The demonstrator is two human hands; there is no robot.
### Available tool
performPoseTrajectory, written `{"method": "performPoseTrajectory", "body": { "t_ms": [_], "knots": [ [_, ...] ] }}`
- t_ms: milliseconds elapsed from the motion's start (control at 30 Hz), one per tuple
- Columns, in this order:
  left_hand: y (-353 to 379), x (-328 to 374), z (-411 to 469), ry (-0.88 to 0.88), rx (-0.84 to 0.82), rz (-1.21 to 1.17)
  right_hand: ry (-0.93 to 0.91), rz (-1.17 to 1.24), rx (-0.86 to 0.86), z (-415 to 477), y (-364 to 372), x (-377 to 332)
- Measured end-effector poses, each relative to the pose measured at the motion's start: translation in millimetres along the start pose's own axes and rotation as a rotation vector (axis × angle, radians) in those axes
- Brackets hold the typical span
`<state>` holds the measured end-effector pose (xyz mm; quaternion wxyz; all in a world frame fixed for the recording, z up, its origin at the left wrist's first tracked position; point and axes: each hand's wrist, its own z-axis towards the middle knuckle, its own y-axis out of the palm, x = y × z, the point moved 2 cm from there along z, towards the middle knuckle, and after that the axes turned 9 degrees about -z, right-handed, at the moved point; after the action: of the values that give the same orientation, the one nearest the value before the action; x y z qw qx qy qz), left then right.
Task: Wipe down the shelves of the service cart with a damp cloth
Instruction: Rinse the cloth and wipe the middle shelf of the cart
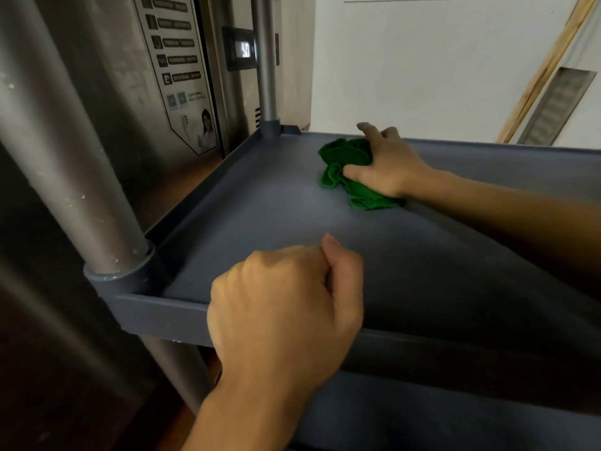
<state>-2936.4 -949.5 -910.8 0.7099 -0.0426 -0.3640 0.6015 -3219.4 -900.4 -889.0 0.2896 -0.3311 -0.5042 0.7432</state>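
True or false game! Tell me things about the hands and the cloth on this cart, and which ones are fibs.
The cloth is green. True.
The right hand holds the cloth. True.
The cloth lies on the floor. False: it is on the grey cart shelf.
The left hand holds a spray bottle. False: it is a bare fist at the shelf's near rim.
A digital display shows behind the far cart pole. True.

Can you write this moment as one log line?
right hand grips green cloth on cart shelf | left hand fisted at front rim
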Motion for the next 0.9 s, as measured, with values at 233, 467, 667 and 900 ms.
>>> {"method": "performPoseTrajectory", "body": {
  "t_ms": [233,467,667,900],
  "knots": [
    [-1.7,3.9,1.0,0.038,0.03,0.026,-0.053,-0.148,-0.048,52.5,13.0,-49.9],
    [-2.1,4.5,1.9,0.021,0.037,0.012,-0.231,-0.089,0.014,45.3,24.4,-110.8],
    [-4.3,4.9,-0.6,0.047,0.051,-0.009,-0.368,-0.027,0.066,3.7,22.5,-136.6],
    [-11.8,-1.2,-1.7,0.088,0.045,-0.053,-0.42,0.007,0.018,-56.7,3.2,-118.4]
  ]
}}
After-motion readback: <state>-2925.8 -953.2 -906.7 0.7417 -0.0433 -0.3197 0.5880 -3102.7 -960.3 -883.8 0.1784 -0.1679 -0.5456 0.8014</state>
